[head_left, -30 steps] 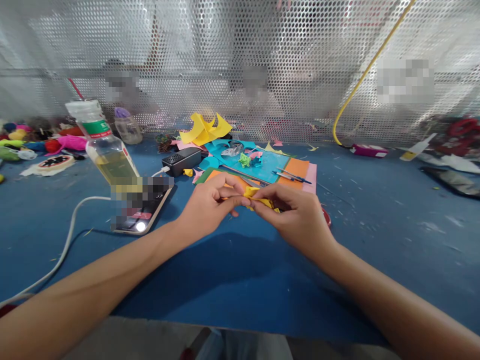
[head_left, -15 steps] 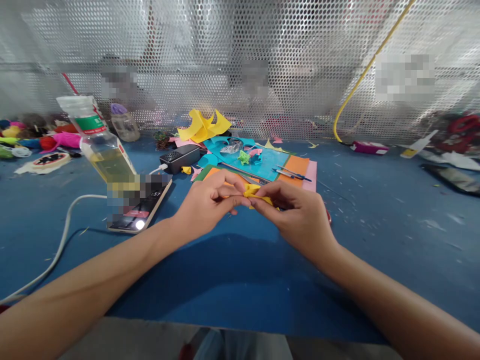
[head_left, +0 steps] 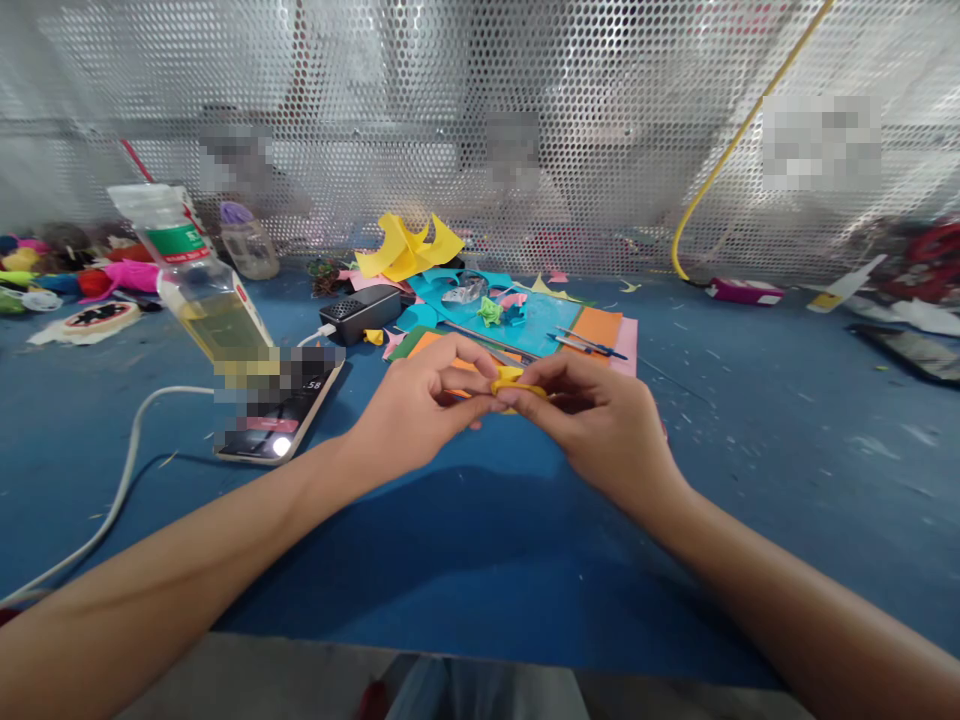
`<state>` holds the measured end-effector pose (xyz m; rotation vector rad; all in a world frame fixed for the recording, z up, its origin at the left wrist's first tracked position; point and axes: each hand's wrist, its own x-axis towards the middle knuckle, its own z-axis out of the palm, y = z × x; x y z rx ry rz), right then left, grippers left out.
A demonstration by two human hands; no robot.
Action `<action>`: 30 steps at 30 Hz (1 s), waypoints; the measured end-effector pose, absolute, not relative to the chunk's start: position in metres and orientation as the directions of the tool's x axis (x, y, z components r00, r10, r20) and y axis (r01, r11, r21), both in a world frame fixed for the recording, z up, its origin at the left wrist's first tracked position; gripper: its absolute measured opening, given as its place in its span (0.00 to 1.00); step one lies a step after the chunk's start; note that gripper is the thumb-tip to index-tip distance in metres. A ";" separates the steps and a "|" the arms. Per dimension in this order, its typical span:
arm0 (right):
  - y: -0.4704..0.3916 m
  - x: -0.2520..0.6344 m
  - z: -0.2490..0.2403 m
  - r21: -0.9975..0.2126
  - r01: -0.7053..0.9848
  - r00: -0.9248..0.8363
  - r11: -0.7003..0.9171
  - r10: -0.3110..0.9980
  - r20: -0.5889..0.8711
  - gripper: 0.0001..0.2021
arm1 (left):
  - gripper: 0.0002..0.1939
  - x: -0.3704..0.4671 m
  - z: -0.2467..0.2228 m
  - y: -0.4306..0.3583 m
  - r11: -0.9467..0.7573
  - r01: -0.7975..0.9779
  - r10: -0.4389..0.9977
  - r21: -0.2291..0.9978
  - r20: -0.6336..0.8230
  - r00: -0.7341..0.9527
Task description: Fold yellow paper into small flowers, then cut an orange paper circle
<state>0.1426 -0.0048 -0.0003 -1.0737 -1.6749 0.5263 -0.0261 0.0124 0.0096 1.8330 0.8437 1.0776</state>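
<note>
Through my remote view, I have the small folded yellow paper (head_left: 509, 374) pinched by the fingertips of both my left hand (head_left: 412, 405) and my right hand (head_left: 615, 410), above the blue tabletop (head_left: 450, 570). Its longer side seems to run crosswise between them; neither hand looks clearly nearer.

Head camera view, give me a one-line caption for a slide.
Two hands pinch folded yellow paper above a blue table.

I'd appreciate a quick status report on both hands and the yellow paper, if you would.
Left hand and right hand: both pinching yellow paper. Paper partly hidden by fingers. Nothing visible between the hands but the paper.
</note>
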 end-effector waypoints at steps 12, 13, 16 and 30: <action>-0.001 0.147 0.002 -0.460 0.573 -0.214 0.679 0.665 0.716 0.02 | 0.11 -0.020 0.005 0.011 -0.425 0.147 0.857 0.893 0.345 0.383; -0.001 0.148 0.002 -0.461 0.582 -0.232 0.670 0.680 0.695 0.02 | 0.12 -0.020 0.003 0.012 -0.408 0.148 0.862 0.901 0.327 0.387; 0.001 0.149 0.000 -0.448 0.629 -0.274 0.636 0.720 0.638 0.02 | 0.13 -0.020 -0.005 0.017 -0.336 0.148 0.877 0.930 0.251 0.410; 0.011 0.157 -0.017 0.016 0.631 -0.688 0.776 0.550 0.474 0.13 | 0.12 -0.018 -0.034 0.027 -0.359 0.323 0.866 0.876 0.184 0.465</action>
